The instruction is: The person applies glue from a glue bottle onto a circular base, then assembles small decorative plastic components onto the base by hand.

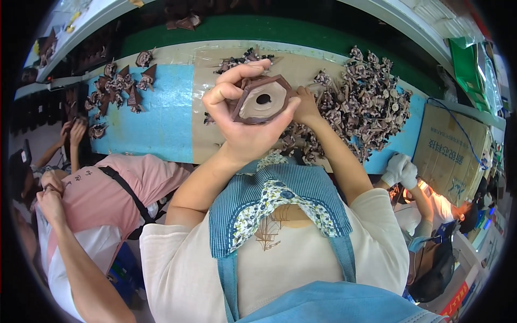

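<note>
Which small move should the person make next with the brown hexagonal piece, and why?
Probably the right hand should pick one small part from the pile of small brown parts it touches. The left hand already holds the hexagonal piece raised, its centre hole facing up and unfilled, so the right hand seems free to fetch.

Dark brown hexagonal frame [262, 99] with a pale tan face and black centre hole. Table [167, 118] bright blue and beige, green strip behind. Brownish-grey pile of small parts [371, 102]. Apron [280, 194] blue-striped with floral trim; cream shirt [183, 269]. Neighbour's pink shirt [102, 194]. White gloves [401, 169].
</note>
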The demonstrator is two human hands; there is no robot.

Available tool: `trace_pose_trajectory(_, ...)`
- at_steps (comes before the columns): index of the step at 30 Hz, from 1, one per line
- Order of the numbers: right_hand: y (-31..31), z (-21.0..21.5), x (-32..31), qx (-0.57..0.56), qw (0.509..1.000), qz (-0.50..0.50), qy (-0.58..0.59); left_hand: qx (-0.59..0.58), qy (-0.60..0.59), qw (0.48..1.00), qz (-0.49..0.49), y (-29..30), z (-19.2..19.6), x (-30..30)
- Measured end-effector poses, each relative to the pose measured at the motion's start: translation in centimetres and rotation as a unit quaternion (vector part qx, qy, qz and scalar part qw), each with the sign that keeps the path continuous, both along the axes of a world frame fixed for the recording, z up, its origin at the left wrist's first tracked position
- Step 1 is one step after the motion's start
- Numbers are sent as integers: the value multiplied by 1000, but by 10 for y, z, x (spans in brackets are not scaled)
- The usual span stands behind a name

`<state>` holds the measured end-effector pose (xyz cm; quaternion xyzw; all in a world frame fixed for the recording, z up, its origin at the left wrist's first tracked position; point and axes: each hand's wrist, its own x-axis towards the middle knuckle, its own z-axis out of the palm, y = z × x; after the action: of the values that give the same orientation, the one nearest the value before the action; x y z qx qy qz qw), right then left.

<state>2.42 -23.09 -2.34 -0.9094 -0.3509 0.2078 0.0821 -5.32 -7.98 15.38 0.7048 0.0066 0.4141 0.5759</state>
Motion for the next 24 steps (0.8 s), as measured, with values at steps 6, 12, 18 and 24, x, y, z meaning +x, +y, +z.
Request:
trace_pose_trajectory(6,-9,93,16,330,845,-290,304,-130,90,984,-82,5,5,-22)
trace_pose_trajectory(12,-14,169,-15,580,564,-217,546,-383,172,869,-262,10,7,-40)
trace_pose_trajectory(18,-14,190,-53,594,547,-222,547,-232,194,928,-216,0,21,-41)
trace_pose_trajectory(24,-11,193,-64,566,804,-74,167,-202,240,936,-160,-5,25,-53)
